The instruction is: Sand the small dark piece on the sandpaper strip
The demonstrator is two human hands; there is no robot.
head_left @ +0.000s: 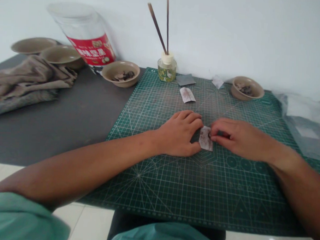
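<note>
Head view: brown-flecked paper slip [205,138] pinched, left hand [176,133] curled nearly shut at its edge, right hand [238,137] fingertips pressed on it; another slip [187,95] untouched at 12 o'clock on green cutting mat [225,197].

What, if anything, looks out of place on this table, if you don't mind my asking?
The large clear jar with the red label stands out: it sits tilted, with its top leaning left, whereas the beige bowl beside it sits level. The wide view may exaggerate the lean.
</note>
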